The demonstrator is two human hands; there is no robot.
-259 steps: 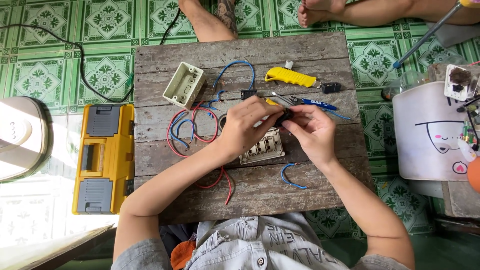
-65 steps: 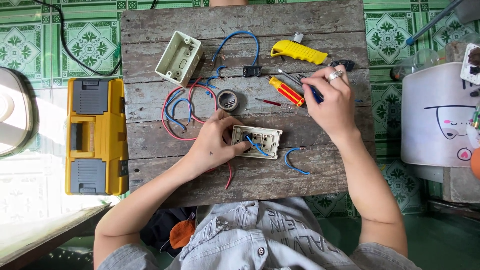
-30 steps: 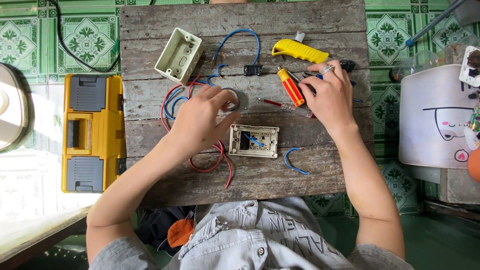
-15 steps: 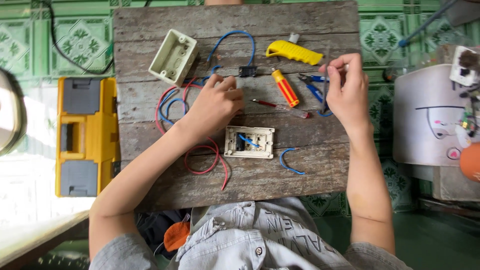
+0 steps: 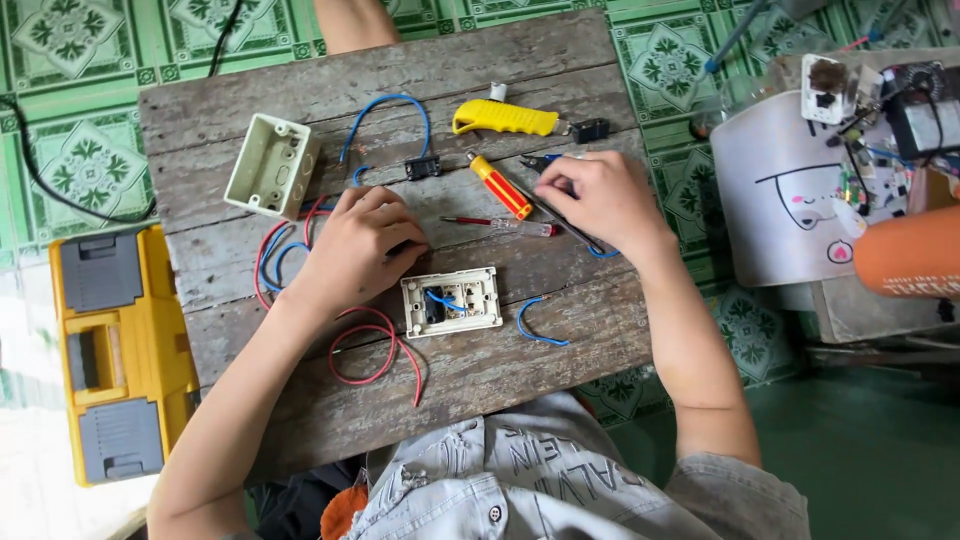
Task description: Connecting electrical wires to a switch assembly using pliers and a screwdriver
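left hand (image 5: 355, 245): hides whatever its fingers press on
right hand (image 5: 605, 200): covers the pliers' (image 5: 545, 165) handles
yellow toolbox (image 5: 115, 355): partly under the counter (image 5: 480, 375)
orange object (image 5: 910, 262): cut off at the right edge

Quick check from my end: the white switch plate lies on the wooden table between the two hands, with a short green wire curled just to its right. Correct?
Not quite. The head view shows the white switch plate on the wooden table, below and between the left hand and right hand, but the short curled wire to its right is blue, not green.
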